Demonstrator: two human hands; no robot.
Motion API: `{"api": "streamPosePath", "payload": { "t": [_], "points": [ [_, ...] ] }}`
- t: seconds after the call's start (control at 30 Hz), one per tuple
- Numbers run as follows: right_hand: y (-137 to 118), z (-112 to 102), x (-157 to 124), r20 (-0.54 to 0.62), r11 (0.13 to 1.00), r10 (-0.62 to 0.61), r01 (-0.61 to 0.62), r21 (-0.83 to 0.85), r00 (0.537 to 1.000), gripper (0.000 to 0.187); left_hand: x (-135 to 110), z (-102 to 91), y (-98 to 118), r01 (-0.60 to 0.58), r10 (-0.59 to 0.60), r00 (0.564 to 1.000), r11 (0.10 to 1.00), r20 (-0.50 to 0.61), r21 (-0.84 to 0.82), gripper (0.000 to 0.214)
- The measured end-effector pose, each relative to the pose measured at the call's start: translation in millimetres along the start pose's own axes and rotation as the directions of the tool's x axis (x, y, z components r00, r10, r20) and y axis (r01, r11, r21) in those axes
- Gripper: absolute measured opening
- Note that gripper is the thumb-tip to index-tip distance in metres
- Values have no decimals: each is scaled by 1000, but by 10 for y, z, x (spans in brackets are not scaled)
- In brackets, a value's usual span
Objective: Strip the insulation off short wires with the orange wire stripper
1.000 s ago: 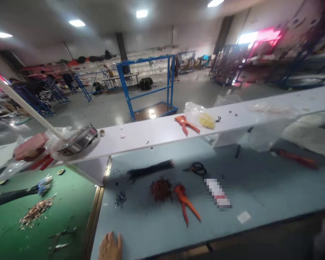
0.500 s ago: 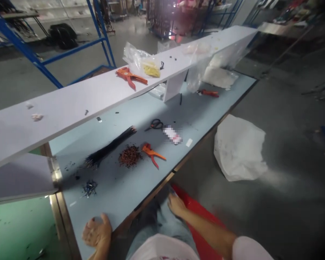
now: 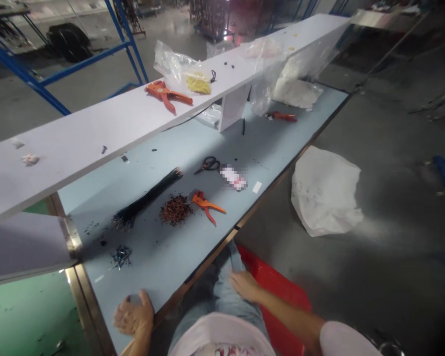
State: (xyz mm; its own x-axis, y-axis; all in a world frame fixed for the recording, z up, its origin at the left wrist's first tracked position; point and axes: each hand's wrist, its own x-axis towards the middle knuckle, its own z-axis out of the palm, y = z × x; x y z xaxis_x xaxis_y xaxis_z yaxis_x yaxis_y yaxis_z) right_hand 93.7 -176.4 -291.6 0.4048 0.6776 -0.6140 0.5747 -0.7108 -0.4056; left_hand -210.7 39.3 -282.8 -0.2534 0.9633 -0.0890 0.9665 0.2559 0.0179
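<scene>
Your left hand (image 3: 133, 314) lies on the near edge of the pale blue workbench (image 3: 152, 269), fingers spread and empty, with the wrist cut off by the bottom of the view. Your right hand (image 3: 245, 286) rests on your denim-clad thigh (image 3: 222, 301), open and holding nothing, its fingers turned down and partly out of sight. A red plastic crate (image 3: 282, 296) sits just beside that leg, mostly hidden by your arm and knee.

Nearest your left hand is a small heap of dark metal terminals (image 3: 121, 257), near but not touching. Farther along the bench lie a long bundle of black wires (image 3: 146, 198), a pile of reddish-brown crimped bits (image 3: 176, 209) and orange-handled wire strippers (image 3: 206, 205). Beyond them are black-handled scissors (image 3: 207, 165) and a small item (image 3: 233, 178) you can't make out — it's pixelated, so its label can't be read.

Above the bench runs a white shelf board (image 3: 96, 126), carrying a second pair of orange wire strippers (image 3: 166, 95) and a clear plastic bag (image 3: 170, 64) with something yellow inside. Under its far end, a red-handled tool (image 3: 284, 116) lies on the bench — too small to name exactly.
</scene>
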Motion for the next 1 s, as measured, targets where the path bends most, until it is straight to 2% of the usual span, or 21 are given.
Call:
{"api": "streamPosePath", "payload": {
  "t": [0.07,0.1,0.2,0.3,0.4,0.47,0.57,0.7,0.77,0.87,0.93,1.0],
  "points": [
    [8,-19,-94,27,1000,-20,21,-13,999,26,-14,-14,13,37,-39,997,999,-64,-31,60],
    [19,-63,-54,24,1000,-13,13,-21,1000,28,-22,-25,23,56,-60,993,998,-100,-43,58],
    [71,-257,336,-60,996,71,-75,-56,996,30,-47,-51,48,15,-20,991,999,-130,-40,57],
    [115,-398,787,-164,980,166,-181,-83,973,35,-70,-69,63,-4,0,989,999,-148,-32,55],
    [136,-434,976,-194,973,195,-215,-87,961,34,-89,-85,80,-10,3,987,999,-158,-41,53],
    [134,-422,926,-206,972,186,-210,-102,961,36,-102,-94,93,7,-16,987,998,-163,-57,52],
    [91,-356,644,-214,972,148,-181,-147,966,41,-128,-100,107,40,-52,987,996,-153,-80,50],
    [34,-195,97,-104,979,45,-65,-195,994,38,-162,-99,119,37,-54,987,993,-149,-113,48],
    [55,-175,-69,-54,978,23,-34,-205,998,38,-171,-106,126,43,-59,989,991,-137,-123,47],
    [129,-297,10,-65,975,55,-68,-211,996,38,-178,-123,132,48,-65,991,989,-116,-138,48],
    [183,-435,240,-114,963,124,-147,-227,986,35,-180,-136,134,47,-65,992,987,-110,-154,49],
    [230,-567,505,-166,943,189,-226,-246,968,40,-181,-149,139,50,-69,992,984,-109,-170,50]
  ]
}}
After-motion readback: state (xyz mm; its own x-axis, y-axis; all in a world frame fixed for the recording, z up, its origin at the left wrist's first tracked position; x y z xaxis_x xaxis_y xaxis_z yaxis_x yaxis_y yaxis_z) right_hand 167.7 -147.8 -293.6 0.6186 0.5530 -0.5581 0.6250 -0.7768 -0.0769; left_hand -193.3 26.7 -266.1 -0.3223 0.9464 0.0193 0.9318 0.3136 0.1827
